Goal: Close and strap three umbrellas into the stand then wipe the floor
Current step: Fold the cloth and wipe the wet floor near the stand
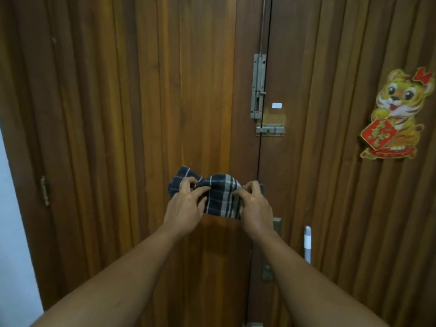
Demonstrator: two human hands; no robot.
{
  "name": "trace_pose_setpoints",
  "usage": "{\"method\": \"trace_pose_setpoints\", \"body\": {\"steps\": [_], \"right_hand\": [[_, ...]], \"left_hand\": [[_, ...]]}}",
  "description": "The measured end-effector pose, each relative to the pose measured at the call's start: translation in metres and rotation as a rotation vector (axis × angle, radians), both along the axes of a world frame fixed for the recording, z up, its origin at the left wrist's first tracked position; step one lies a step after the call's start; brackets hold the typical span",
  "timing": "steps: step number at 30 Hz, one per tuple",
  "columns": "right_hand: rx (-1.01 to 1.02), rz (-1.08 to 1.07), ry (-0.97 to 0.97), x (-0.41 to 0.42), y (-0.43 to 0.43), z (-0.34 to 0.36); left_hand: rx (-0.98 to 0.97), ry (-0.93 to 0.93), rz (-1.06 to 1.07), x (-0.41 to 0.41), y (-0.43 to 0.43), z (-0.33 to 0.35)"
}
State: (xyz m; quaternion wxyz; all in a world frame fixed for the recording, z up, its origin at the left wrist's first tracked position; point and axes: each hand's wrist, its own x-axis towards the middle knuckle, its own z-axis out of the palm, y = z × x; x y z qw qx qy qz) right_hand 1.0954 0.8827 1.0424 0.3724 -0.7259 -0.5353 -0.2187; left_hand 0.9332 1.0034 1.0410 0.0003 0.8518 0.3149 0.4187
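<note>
A dark blue checked cloth [219, 197] with pale stripes is held up in front of a wooden double door [132, 114], at about the height of the door's middle. My left hand [186, 206] pinches its left part, and my right hand [254, 204] pinches its right edge. The cloth is bunched between the two hands and hangs a little below them. No umbrella, stand or floor is in view.
Metal bolts [258, 86] and a latch [270, 129] sit at the door's centre seam. A grey and white handle [307, 244] stands low on the right. A tiger sticker [396, 114] decorates the right leaf. A white wall [11, 232] borders the left.
</note>
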Motion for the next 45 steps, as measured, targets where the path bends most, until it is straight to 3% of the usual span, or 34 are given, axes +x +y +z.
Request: {"method": "trace_pose_setpoints", "body": {"steps": [10, 21, 30, 40, 45], "right_hand": [[-0.058, 0.044, -0.066, 0.047, 0.072, -0.016], [-0.158, -0.08, -0.155, 0.071, 0.111, -0.028], [-0.141, -0.115, -0.187, 0.071, 0.136, -0.036], [-0.16, -0.104, -0.243, 0.066, 0.146, -0.044], [-0.094, -0.036, -0.22, 0.063, 0.149, -0.048]], "left_hand": [[-0.005, 0.114, 0.056, 0.04, 0.061, -0.026], [-0.083, 0.239, 0.102, 0.073, 0.093, -0.032], [-0.017, 0.225, 0.165, 0.082, 0.108, -0.033], [0.013, 0.008, 0.111, 0.093, 0.114, -0.043], [0.137, 0.104, 0.197, 0.095, 0.111, -0.045]]}}
